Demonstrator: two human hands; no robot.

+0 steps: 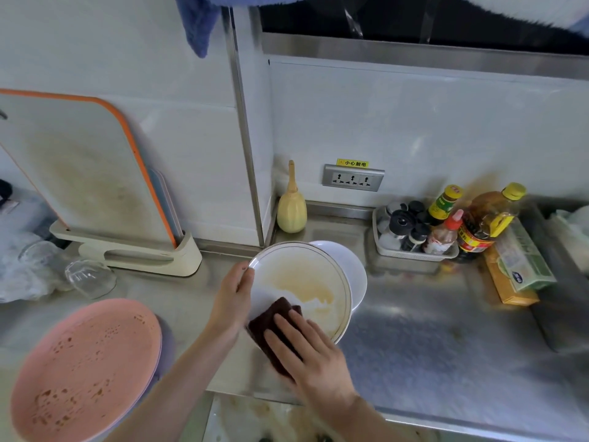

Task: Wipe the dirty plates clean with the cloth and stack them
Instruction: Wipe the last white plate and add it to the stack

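A white plate with a gold rim is tilted above the steel counter, smeared with yellowish sauce. My left hand grips its left rim. My right hand presses a dark brown cloth flat against the plate's lower left part, where a wiped white streak shows. A plain white plate lies on the counter behind and partly under the tilted one. At the lower left a pink plate with brown crumbs and stains rests on top of a purple plate, of which only an edge shows.
A cutting board in a cream holder leans against the left wall, with upturned glasses in front. A yellow gourd-shaped bottle stands in the corner. A tray of condiment bottles and oil bottles sit at the back right, beside packets.
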